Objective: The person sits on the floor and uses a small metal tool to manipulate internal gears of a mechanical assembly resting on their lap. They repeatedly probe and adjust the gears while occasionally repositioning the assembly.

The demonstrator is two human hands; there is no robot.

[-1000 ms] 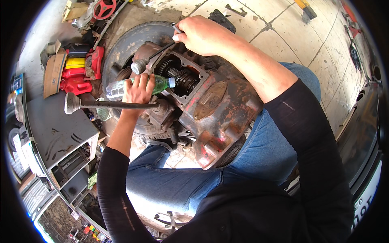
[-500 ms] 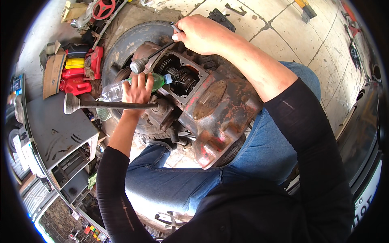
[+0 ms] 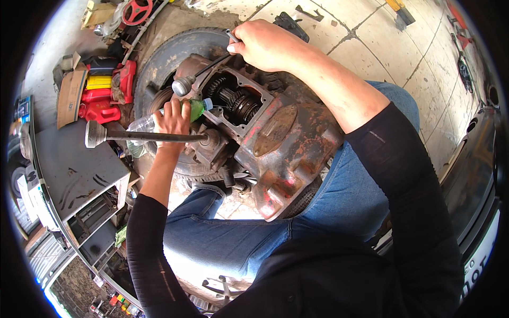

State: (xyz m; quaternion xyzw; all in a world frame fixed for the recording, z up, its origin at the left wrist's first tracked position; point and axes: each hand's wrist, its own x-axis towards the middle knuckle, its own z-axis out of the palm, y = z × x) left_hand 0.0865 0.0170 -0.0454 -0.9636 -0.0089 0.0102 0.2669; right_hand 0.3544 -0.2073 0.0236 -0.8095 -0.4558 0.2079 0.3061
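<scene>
My left hand (image 3: 173, 117) is wrapped round a clear plastic bottle (image 3: 141, 126) with a green part (image 3: 197, 109) near its neck. The bottle lies tilted, its mouth toward the opening of a rusty gearbox (image 3: 289, 139). Inside that opening, dark gears (image 3: 233, 98) show. A thin bright streak by the bottle mouth may be liquid. Beyond the opening, my right hand (image 3: 260, 43) is closed on a metal rod (image 3: 231, 36); how it joins the knobbed lever (image 3: 182, 86) beside it is hidden. A longer lever (image 3: 154, 137) crosses in front of my left wrist.
The gearbox rests against a tyre (image 3: 159, 55), between my knees. On the left stand red containers (image 3: 101, 112), cardboard (image 3: 69, 100) and a grey cabinet (image 3: 79, 169). A black part (image 3: 291, 25) lies on the tiled floor at the back; a dark car body (image 3: 469, 164) is at the right.
My left hand has drawn the bottle slightly left and down, so its mouth is farther from the gearbox opening. My right hand has barely shifted.
</scene>
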